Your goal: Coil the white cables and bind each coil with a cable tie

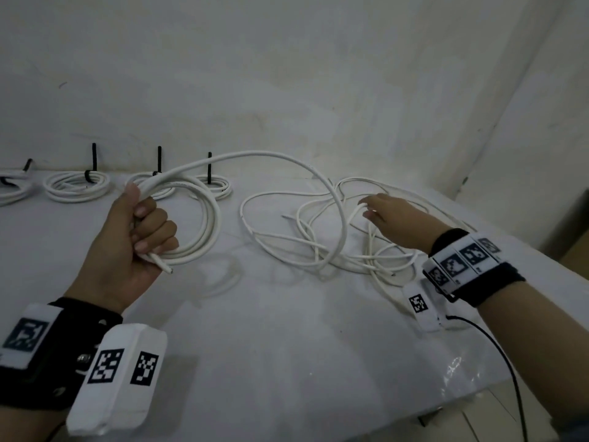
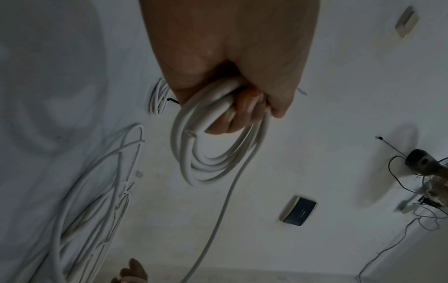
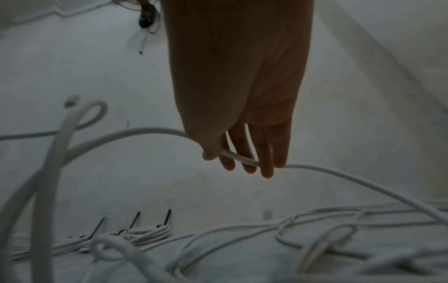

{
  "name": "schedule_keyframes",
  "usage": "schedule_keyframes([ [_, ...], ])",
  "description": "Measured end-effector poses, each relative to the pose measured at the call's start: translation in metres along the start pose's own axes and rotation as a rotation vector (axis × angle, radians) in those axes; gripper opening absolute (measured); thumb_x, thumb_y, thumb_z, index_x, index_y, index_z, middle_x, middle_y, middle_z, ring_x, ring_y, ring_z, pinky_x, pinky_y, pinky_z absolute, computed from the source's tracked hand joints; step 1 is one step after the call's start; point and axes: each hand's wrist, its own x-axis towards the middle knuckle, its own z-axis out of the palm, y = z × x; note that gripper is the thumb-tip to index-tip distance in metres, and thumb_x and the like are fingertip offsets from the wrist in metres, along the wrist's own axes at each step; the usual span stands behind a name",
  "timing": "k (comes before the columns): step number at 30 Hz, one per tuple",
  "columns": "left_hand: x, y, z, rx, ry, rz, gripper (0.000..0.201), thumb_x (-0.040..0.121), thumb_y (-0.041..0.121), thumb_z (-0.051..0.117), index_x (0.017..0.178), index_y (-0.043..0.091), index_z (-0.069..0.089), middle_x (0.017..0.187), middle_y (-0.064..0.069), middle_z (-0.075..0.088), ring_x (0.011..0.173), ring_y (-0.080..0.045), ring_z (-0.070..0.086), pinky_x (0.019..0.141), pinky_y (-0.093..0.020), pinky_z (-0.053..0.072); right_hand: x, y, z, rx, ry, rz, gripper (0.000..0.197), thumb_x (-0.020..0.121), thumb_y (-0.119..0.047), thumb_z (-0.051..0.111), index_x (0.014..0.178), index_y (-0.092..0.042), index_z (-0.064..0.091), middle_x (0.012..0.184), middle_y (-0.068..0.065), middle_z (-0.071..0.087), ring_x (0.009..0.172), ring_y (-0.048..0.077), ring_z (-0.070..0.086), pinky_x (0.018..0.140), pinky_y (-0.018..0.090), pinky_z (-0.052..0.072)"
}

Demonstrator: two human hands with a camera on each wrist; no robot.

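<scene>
My left hand (image 1: 140,231) (image 2: 242,107) grips a small coil of thick white cable (image 1: 210,218) (image 2: 213,164) above the table, the cut end (image 1: 169,269) sticking out below the fist. From the coil the cable arcs up and right (image 1: 271,153) toward my right hand (image 1: 385,215) (image 3: 242,157). The right hand reaches over a loose tangle of thinner white cables (image 1: 318,250) (image 3: 315,220). Its thumb pinches the arcing cable (image 3: 339,172) against nearly straight fingers. Several bound coils (image 1: 78,186) (image 3: 145,233) with upright black cable ties (image 1: 94,161) lie along the back wall.
The white covered table (image 1: 287,346) meets the wall at the back, and its right edge drops off near the room corner. A thin black wire (image 1: 497,346) runs from my right wrist off the front edge. A dark wall plate (image 2: 299,211) and a fan (image 2: 426,164) show in the left wrist view.
</scene>
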Motion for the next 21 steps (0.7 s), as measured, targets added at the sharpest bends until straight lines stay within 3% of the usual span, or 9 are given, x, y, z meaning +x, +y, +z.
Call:
schedule_keyframes([
  [3, 0.008, 0.001, -0.017, -0.232, -0.208, -0.077, 0.040, 0.096, 0.040, 0.048, 0.065, 0.015, 0.052, 0.050, 0.005, 0.026, 0.043, -0.007, 0.025, 0.045, -0.020, 0.035, 0.017, 0.005, 0.012, -0.070, -0.095, 0.065, 0.033, 0.104, -0.028, 0.030, 0.097, -0.007, 0.053, 0.092, 0.009, 0.052, 0.095, 0.033, 0.056, 0.076, 0.035, 0.038],
  [5, 0.015, 0.006, -0.028, -0.449, -0.428, -0.203, 0.055, 0.104, 0.042, 0.026, 0.081, 0.002, 0.056, 0.059, -0.004, 0.036, 0.054, -0.016, 0.036, 0.060, -0.031, 0.037, 0.031, 0.010, 0.021, -0.192, -0.193, 0.183, 0.036, 0.104, -0.031, 0.030, 0.111, -0.010, 0.059, 0.108, 0.012, 0.059, 0.102, 0.030, 0.057, 0.086, 0.039, 0.045],
  [6, 0.017, 0.008, -0.033, -0.486, -0.462, -0.220, 0.060, 0.104, 0.044, 0.019, 0.087, -0.001, 0.055, 0.063, -0.008, 0.038, 0.059, -0.020, 0.037, 0.065, -0.033, 0.035, 0.038, 0.015, 0.027, -0.236, -0.249, 0.256, 0.036, 0.103, -0.030, 0.033, 0.118, -0.011, 0.059, 0.117, 0.013, 0.059, 0.108, 0.030, 0.056, 0.091, 0.040, 0.046],
  [9, 0.018, 0.012, -0.039, -0.469, -0.466, -0.205, 0.062, 0.105, 0.044, 0.019, 0.086, -0.002, 0.056, 0.063, -0.008, 0.038, 0.058, -0.021, 0.038, 0.065, -0.035, 0.039, 0.051, 0.026, 0.038, -0.249, -0.368, 0.384, 0.037, 0.102, -0.029, 0.039, 0.124, -0.004, 0.057, 0.128, 0.017, 0.057, 0.116, 0.032, 0.054, 0.096, 0.040, 0.045],
  [11, 0.016, 0.009, -0.036, -0.420, -0.367, -0.164, 0.055, 0.104, 0.041, 0.027, 0.077, 0.004, 0.056, 0.056, -0.002, 0.036, 0.050, -0.015, 0.036, 0.056, -0.029, 0.041, 0.054, 0.030, 0.040, -0.211, -0.361, 0.408, 0.035, 0.102, -0.025, 0.041, 0.122, -0.001, 0.058, 0.125, 0.019, 0.058, 0.114, 0.032, 0.056, 0.094, 0.037, 0.046],
  [14, 0.013, 0.003, -0.030, -0.274, -0.175, -0.070, 0.049, 0.103, 0.039, 0.036, 0.064, 0.015, 0.051, 0.048, 0.006, 0.026, 0.041, -0.006, 0.027, 0.043, -0.021, 0.037, 0.050, 0.030, 0.035, -0.135, -0.327, 0.363, 0.032, 0.099, -0.015, 0.043, 0.125, 0.001, 0.053, 0.124, 0.019, 0.058, 0.111, 0.032, 0.057, 0.092, 0.036, 0.047],
  [16, 0.015, 0.001, -0.032, -0.342, -0.263, -0.122, 0.050, 0.104, 0.040, 0.033, 0.067, 0.012, 0.053, 0.050, 0.003, 0.029, 0.044, -0.008, 0.030, 0.046, -0.023, 0.040, 0.044, 0.028, 0.026, 0.036, -0.248, 0.303, 0.040, 0.095, -0.006, 0.045, 0.135, -0.004, 0.044, 0.133, 0.018, 0.051, 0.116, 0.031, 0.054, 0.093, 0.034, 0.045],
  [18, 0.016, 0.003, -0.036, -0.421, -0.372, -0.181, 0.050, 0.104, 0.040, 0.032, 0.074, 0.007, 0.055, 0.054, 0.000, 0.033, 0.048, -0.012, 0.034, 0.051, -0.028, 0.042, 0.030, 0.016, 0.010, 0.280, -0.115, 0.155, 0.056, 0.089, 0.002, 0.049, 0.142, -0.014, 0.038, 0.144, 0.012, 0.040, 0.123, 0.027, 0.050, 0.099, 0.034, 0.040],
  [21, 0.014, 0.003, -0.033, -0.297, -0.202, -0.093, 0.042, 0.100, 0.038, 0.046, 0.066, 0.013, 0.052, 0.049, 0.005, 0.027, 0.042, -0.008, 0.028, 0.044, -0.022, 0.037, 0.001, -0.016, -0.018, 0.678, -0.063, -0.100, 0.080, 0.080, 0.010, 0.060, 0.136, -0.042, 0.036, 0.149, -0.005, 0.026, 0.113, 0.017, 0.056, 0.094, 0.031, 0.047],
])
